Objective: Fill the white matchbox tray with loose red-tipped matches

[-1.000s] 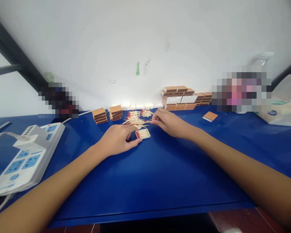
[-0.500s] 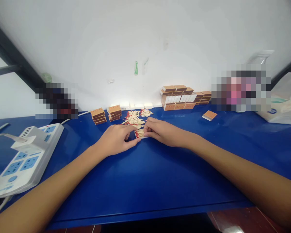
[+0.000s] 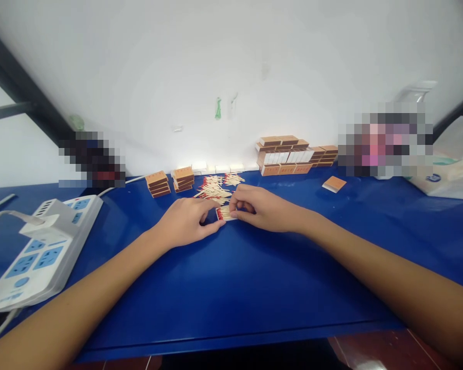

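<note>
A small white matchbox tray lies on the blue table, filled with matches whose red heads point left. Thumb and fingers of my left hand grip the tray's left end from both sides. My right hand is closed, thumb and fingertips pinched together over the tray's right end at the matches. What exactly sits between those fingertips is hidden. Just behind the tray spreads a loose pile of matches, with a smaller heap of matches beside it.
Two short stacks of brown matchboxes stand back left, near white trays along the wall. A larger matchbox stack rises back right; one brown matchbox sleeve lies apart. On the left is a power strip, at far right a plastic bag.
My right hand's fingers have shifted slightly over the tray, and the gap between its curled fingers and thumb looks wider. My left hand keeps its grip on the tray.
</note>
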Demonstrator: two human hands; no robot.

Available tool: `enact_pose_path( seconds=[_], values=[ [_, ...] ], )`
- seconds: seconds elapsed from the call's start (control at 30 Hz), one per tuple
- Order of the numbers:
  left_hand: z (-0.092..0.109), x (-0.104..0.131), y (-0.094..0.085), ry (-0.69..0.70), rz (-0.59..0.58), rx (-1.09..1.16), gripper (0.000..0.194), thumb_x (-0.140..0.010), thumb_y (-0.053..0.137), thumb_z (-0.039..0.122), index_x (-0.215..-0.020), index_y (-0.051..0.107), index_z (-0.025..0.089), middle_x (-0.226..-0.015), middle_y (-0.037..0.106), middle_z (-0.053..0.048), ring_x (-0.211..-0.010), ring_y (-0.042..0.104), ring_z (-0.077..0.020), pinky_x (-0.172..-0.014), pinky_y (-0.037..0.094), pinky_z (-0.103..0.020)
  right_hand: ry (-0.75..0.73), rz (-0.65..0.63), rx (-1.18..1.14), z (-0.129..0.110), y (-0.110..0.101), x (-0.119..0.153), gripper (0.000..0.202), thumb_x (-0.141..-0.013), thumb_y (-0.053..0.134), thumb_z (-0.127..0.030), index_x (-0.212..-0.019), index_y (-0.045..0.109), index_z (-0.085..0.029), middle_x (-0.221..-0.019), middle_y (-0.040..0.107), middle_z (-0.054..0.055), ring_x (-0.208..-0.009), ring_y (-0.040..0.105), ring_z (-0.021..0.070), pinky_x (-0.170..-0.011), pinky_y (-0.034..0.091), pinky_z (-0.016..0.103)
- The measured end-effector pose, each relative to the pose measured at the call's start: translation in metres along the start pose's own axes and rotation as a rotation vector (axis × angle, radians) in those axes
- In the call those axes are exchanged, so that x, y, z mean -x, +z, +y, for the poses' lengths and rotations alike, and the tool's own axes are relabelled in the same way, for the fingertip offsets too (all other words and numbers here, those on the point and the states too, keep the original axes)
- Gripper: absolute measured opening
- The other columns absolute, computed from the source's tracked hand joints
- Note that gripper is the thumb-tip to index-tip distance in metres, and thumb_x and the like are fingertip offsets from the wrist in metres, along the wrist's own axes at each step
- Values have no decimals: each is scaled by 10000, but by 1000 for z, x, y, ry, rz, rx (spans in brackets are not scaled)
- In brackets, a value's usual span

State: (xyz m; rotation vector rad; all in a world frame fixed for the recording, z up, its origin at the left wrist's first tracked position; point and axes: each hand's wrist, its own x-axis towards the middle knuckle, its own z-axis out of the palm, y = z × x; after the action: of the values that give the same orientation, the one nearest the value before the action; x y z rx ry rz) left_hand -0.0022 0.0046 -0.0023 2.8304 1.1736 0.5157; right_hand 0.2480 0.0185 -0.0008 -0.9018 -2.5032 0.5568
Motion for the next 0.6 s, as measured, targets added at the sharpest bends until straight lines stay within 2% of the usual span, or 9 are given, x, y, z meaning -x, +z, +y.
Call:
enact_pose_path(
  seconds=[0.17,0.33,0.4,0.53,0.6],
  values=[
    [0,0,1,4,7,3,328,-945,638,463,-1136,733,214,-652,631,33,-562,561,-123,-542,323,-261,-27,-15,-24,0,-2,-1,144,-990,587,-293,-953,684,-195,-888,569,28,-759,507,145,-728,412,297],
    [-1,0,0,-11,-7,-6,344,-947,633,473,-1150,733,214,-660,631,30,-577,568,-128,-549,329,-264,100,166,110,21,-11,-3,142,-981,564,-262,-901,656,-190,-870,609,41,-755,527,157,-720,401,301],
    [-1,0,-1,-18,-10,-5,345,-948,630,476,-1153,734,219,-659,630,32,-571,565,-127,-548,330,-265,146,192,198,34,-16,-2,134,-970,562,-245,-899,657,-184,-875,613,55,-778,540,173,-724,397,309],
    [0,0,-1,-15,-18,-8,352,-954,615,489,-1136,740,214,-662,634,30,-565,559,-124,-546,333,-270,139,20,148,52,-24,0,143,-933,642,-311,-1010,695,-203,-929,617,49,-761,536,169,-705,411,304],
    [1,0,-1,-15,-22,-11,356,-955,611,493,-1128,742,210,-663,636,27,-565,558,-124,-543,329,-271,151,-53,94,55,-25,1,151,-926,658,-338,-994,698,-209,-933,614,44,-744,526,163,-683,413,297]
  ],
)
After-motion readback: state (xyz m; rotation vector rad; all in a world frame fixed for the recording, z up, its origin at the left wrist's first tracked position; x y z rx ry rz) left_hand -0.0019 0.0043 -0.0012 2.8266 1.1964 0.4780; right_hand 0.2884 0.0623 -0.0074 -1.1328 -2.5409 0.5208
